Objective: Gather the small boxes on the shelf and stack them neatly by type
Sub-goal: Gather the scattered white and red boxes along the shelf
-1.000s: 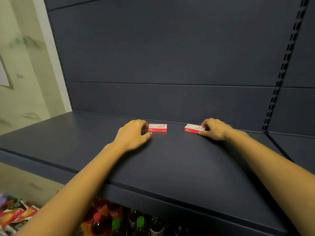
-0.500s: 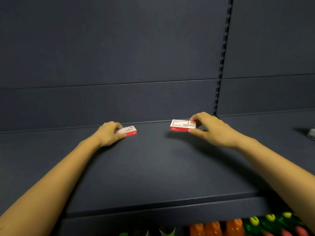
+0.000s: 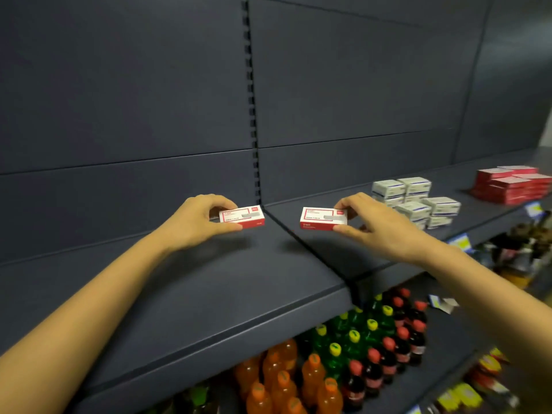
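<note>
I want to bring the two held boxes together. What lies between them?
Head view: only bare shelf and the seam where two boards meet, between the left box, in the left hand, and the right box, in the right hand.

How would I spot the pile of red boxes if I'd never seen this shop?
Follow the dark shelf to its far right end. Beyond the white boxes sits the red pile. It is the only red stack on the shelf; its neighbours are white with blue bands.
</note>
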Available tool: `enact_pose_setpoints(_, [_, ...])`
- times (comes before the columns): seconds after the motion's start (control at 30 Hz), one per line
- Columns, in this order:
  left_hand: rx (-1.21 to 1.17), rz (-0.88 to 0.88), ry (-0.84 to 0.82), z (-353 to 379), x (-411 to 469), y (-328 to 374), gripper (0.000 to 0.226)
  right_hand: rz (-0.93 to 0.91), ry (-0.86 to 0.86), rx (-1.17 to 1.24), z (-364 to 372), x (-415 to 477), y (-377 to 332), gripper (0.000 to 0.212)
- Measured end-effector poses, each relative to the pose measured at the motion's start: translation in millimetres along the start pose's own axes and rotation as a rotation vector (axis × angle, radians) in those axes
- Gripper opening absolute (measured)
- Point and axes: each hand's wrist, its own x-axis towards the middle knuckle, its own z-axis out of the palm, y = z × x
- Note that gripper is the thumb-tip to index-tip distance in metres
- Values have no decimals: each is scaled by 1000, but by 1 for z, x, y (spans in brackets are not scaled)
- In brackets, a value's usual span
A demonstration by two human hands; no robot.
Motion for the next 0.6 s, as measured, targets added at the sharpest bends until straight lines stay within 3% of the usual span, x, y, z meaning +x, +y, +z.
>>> enact_pose_setpoints(0.2, [-59,111,20,64,48,88,34,127,51,-17,-49,-37,94,33])
enact_pose_setpoints(0.6, [-133,196,59,198,124,240,39,147,78,-20,-131,-95,265,32])
